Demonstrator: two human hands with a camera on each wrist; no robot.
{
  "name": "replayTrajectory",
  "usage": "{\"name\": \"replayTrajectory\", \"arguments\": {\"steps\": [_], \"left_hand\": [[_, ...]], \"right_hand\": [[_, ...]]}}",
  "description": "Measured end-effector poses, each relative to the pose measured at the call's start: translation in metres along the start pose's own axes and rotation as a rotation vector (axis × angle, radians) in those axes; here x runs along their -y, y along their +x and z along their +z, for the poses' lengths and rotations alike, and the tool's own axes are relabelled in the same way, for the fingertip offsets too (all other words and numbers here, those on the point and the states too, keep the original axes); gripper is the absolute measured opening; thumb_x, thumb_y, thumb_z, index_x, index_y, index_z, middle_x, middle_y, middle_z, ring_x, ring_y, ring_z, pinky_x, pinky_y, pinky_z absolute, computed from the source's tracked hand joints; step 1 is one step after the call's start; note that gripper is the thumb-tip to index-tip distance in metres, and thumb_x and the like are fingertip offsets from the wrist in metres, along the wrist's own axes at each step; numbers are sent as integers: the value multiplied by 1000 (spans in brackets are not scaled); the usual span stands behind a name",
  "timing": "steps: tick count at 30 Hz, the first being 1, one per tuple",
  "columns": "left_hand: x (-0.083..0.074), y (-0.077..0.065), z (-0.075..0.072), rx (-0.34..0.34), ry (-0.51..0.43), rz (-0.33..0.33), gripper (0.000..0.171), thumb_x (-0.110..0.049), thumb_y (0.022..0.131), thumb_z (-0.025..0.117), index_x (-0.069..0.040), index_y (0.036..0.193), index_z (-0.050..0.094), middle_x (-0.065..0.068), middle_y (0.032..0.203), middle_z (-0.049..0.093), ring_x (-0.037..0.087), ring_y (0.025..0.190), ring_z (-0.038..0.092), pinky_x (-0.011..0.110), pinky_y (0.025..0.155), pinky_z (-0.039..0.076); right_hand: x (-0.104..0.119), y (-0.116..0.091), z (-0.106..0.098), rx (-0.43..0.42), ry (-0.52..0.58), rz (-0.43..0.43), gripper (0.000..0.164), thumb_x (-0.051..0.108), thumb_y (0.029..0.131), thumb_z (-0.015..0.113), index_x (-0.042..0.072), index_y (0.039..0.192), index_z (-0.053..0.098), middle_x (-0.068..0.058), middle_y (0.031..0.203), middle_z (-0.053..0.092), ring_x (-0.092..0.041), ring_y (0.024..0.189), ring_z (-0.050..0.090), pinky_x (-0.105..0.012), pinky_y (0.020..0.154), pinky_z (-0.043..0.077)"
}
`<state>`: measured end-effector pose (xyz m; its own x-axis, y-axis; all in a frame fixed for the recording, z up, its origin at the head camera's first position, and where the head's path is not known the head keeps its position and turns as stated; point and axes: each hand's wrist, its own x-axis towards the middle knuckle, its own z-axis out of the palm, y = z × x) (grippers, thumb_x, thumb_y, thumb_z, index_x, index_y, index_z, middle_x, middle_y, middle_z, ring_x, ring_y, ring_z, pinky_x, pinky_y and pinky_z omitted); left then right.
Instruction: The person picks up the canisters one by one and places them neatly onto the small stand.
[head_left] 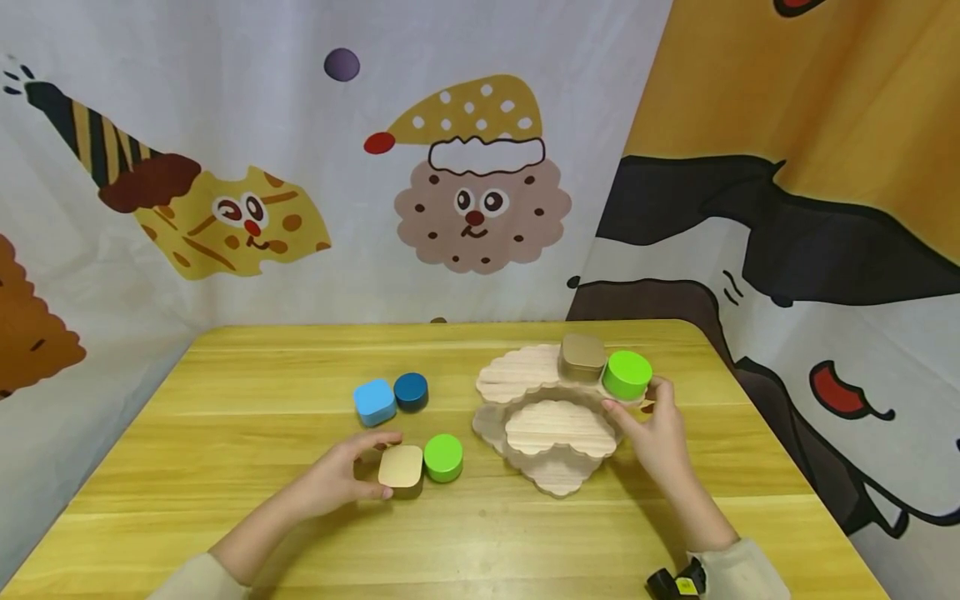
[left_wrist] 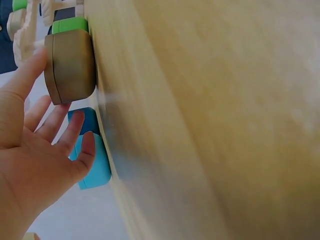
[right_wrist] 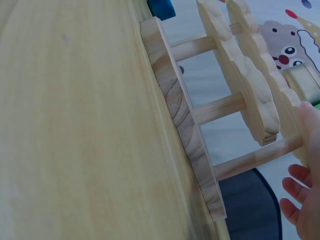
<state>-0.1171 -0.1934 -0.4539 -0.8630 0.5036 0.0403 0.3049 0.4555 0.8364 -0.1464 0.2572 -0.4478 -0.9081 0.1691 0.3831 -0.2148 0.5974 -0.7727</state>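
My left hand [head_left: 333,479] has its thumb and fingers around a gold rounded-square block [head_left: 401,467] standing on the table; the thumb is at its near corner, the fingertips along its far side. A bright green round block [head_left: 443,458] stands close beside it. My right hand [head_left: 660,429] grips the end of the upper tier of a wooden stand [head_left: 561,427], thumb on the front edge, the index finger partly hidden behind. On that tier sit a brown-gold block [head_left: 582,357] and another green round block [head_left: 627,374], the latter right by my fingers.
A light blue rounded-square block [head_left: 375,402] and a dark blue round block [head_left: 411,392] stand further back on the wooden table [head_left: 247,375]. Behind the table hangs a curtain [head_left: 285,108] with cartoon figures. A black strap piece [head_left: 678,581] shows by the right sleeve.
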Motion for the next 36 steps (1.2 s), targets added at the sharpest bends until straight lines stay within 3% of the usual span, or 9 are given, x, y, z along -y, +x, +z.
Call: {"name": "replayTrajectory", "arguments": {"steps": [13,21,29,36], "left_hand": [[6,0,-2,22,30,-2,63,-25,77,81,-5,130,57,6,129,57,22,101,52,40,84,44],[5,-2,-2,15,20,10,62,-23,76,82,-5,130,57,7,130,55,19,99,50,36,83,45],[-1,-3,-5,-38,28,54,60,-24,76,82,-6,128,58,10,131,55,20,99,50,36,83,45],[-9,0,-7,-115,37,103,59,-15,73,84,-6,126,60,8,129,56,18,101,51,36,82,46]], "right_hand": [[0,0,0,9,2,-4,68,24,83,77,-5,129,37,-20,110,52,-26,91,46,-40,77,35],[-1,0,0,9,0,-5,67,23,83,77,-5,129,37,-20,110,52,-25,91,45,-40,76,35],[-1,0,1,9,16,-17,66,21,82,78,-6,128,37,-20,108,52,-24,91,46,-40,78,35],[-1,0,1,1,13,-20,66,20,82,78,-5,128,38,-19,108,51,-24,91,46,-39,78,35]]}}
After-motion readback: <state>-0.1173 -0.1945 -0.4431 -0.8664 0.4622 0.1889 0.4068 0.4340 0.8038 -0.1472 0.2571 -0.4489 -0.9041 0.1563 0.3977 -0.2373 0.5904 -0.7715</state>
